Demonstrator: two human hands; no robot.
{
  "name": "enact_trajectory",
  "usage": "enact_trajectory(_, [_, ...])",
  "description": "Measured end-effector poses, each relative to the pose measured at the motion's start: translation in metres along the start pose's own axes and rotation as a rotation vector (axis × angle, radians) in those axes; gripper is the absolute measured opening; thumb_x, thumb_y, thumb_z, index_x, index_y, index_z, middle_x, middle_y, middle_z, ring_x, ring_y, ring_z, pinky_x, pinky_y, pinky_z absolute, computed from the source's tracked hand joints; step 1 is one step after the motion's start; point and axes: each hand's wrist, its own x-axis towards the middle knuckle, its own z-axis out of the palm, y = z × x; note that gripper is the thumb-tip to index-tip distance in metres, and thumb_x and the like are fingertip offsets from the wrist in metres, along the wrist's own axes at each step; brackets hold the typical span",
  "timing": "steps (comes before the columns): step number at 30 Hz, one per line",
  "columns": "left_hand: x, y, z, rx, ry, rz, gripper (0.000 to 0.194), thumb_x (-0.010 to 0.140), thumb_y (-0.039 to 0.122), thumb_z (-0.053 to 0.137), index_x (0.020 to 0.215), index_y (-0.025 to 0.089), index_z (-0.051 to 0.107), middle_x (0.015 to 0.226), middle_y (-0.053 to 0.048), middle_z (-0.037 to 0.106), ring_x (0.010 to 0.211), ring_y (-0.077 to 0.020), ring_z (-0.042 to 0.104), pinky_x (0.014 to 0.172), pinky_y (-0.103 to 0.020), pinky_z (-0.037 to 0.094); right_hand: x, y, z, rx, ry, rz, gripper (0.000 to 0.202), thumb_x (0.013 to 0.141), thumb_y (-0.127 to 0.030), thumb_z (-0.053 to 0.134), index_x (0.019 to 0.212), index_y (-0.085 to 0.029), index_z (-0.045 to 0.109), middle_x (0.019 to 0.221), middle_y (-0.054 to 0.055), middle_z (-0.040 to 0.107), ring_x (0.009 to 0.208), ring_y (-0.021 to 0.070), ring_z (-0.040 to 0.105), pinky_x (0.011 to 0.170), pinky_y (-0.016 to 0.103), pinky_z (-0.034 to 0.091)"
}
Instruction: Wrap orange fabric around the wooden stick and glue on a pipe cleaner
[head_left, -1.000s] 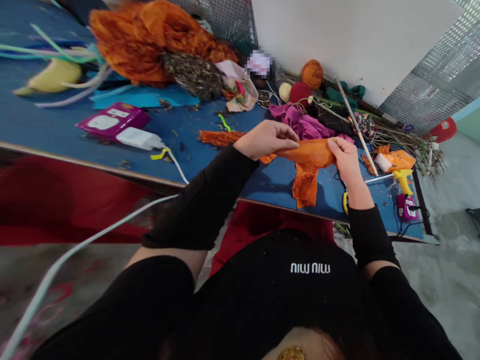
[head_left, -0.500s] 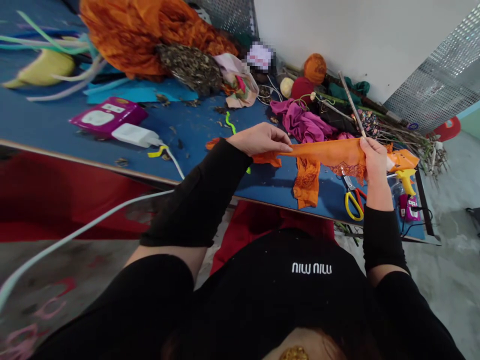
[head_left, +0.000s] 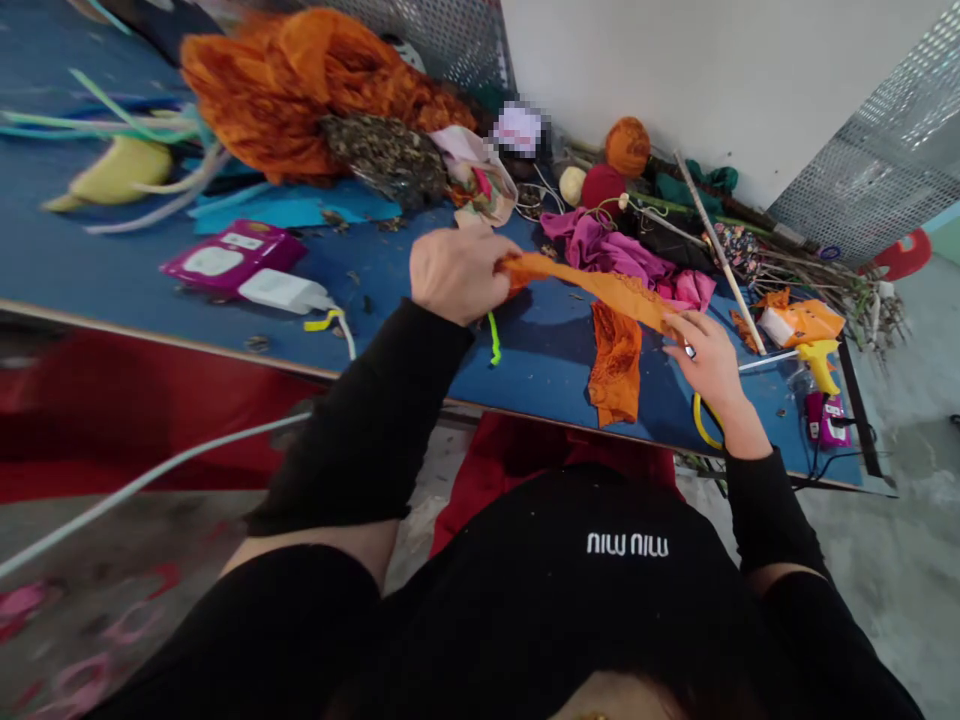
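A strip of orange lace-edged cloth (head_left: pixel 600 285) is stretched between my hands above the blue table. My left hand (head_left: pixel 459 272) is closed around its left end, knuckles up. At the other end, my right hand (head_left: pixel 705 365) pinches the cloth between thumb and fingers. Below the strip, a second orange cloth piece (head_left: pixel 615 365) lies near the table's front edge. Scissors with a yellow handle (head_left: pixel 706 420) rest under my right hand, which hides most of them. A bright green strip (head_left: pixel 493 340) lies just below my left hand.
Right: a yellow glue gun (head_left: pixel 819 365), a purple power box (head_left: pixel 826 418) and a pale stick (head_left: pixel 720 250). Behind: magenta cloth (head_left: pixel 600 245) and yarn-like balls (head_left: pixel 628 145). Left: an orange cloth heap (head_left: pixel 300 90), a purple socket box (head_left: pixel 232 258) and a trailing white cable (head_left: pixel 187 465).
My left hand has moved left and up and turned knuckles-up. My right hand has moved left and down, now covering most of the scissors. The strip looks narrower and slants down to the right.
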Motion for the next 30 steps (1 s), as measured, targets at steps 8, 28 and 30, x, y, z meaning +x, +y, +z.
enact_trajectory(8, [-0.068,-0.005,0.022,0.079,-0.271,0.078,0.042,0.091,0.049,0.07,0.116,0.018,0.084,0.111,-0.014,0.082,0.103,-0.0355,0.076,0.087,-0.04,0.051,-0.115,0.012,-0.024,-0.606,-0.217,0.415,0.051,0.1,-0.041,0.057,0.142,-0.013,0.064,0.122,0.019,0.072,0.107,0.0347,0.069,0.086,0.042,0.054])
enact_trajectory(28, [-0.038,0.018,0.066,-0.468,-0.086,-0.143,0.017,0.082,0.037,0.076,0.08,0.021,0.073,0.095,-0.008,0.078,0.085,-0.0238,0.067,0.083,-0.035,0.049,-0.132,0.014,-0.061,0.671,-0.196,0.904,0.087,0.076,-0.052,0.084,0.153,-0.025,0.056,0.062,-0.008,0.055,0.043,0.0121,0.044,0.041,0.025,0.032])
enact_trajectory(30, [-0.038,0.022,0.062,-0.504,-0.049,-0.147,0.014,0.08,0.034,0.076,0.079,0.021,0.072,0.097,-0.008,0.079,0.087,-0.0233,0.067,0.085,-0.034,0.049,-0.134,-0.003,-0.055,0.967,-0.201,0.933,0.081,0.079,-0.054,0.083,0.151,-0.028,0.056,0.067,-0.009,0.055,0.04,0.008,0.037,0.039,0.023,0.027])
